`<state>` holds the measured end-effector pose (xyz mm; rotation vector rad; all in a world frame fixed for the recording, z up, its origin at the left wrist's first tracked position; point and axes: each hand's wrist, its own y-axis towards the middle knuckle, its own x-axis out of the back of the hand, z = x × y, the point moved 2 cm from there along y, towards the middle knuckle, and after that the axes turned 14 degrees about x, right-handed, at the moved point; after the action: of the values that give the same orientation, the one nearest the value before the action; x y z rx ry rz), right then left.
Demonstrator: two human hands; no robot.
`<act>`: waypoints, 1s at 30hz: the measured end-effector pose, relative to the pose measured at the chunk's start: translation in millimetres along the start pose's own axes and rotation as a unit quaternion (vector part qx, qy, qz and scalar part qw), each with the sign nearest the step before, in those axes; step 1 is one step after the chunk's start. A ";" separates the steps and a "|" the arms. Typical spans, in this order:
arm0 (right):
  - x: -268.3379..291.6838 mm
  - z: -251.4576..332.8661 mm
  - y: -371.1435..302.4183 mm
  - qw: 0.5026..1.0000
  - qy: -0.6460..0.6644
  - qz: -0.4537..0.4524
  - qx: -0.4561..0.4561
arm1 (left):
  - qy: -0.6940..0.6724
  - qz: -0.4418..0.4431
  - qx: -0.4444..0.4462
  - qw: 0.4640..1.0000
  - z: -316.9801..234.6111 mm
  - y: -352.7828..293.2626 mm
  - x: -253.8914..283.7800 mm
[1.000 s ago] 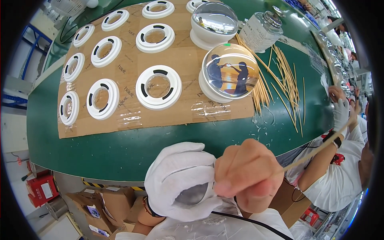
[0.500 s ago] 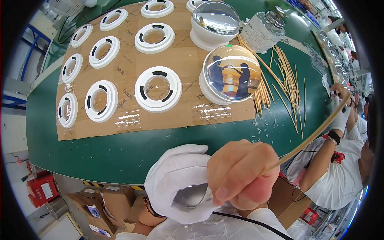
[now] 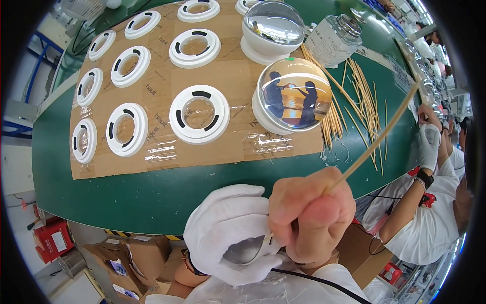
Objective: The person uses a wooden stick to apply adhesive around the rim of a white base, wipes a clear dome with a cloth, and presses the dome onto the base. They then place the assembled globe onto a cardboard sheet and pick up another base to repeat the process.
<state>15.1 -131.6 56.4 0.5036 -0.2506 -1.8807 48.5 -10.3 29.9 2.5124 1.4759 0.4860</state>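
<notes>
Swung more steeply upward since the earlier frame, the wooden stick [image 3: 350,171] has tipped with the right hand [image 3: 311,218], which has turned along with it.

Widest of all is the green table [image 3: 152,202], bearing a brown cardboard sheet [image 3: 223,76]. Nearer than the table's front edge, the two hands are together: the bare right hand sits against the gloved left hand [image 3: 223,223], knuckles meeting the white cloth.

On the cardboard's right side stand a globe with a sunset picture [image 3: 293,96] and, behind it, a clear globe [image 3: 273,23], both on white bases and well beyond the hands. Just right of the clear globe is a glass jar [image 3: 332,43]. White rings [image 3: 223,114] with black strips fill the cardboard to the left.

Cupped in the left hand — its fingers curled round it — is a shiny grey round thing [image 3: 244,251], just left of the right fingers. These pinch the stick tightly; its long end rises up and right, while a short pale tip shows beside the round thing — whether they touch, I cannot tell.
</notes>
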 end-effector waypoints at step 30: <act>0.7 -8.0 -0.2 0.997 0.062 0.010 0.045 | -0.005 0.000 -0.002 1.000 -4.0 -3.2 -1.4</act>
<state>18.4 -131.6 49.1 0.6746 -0.2580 -1.8177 43.8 -9.9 32.3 2.5088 1.4699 0.4762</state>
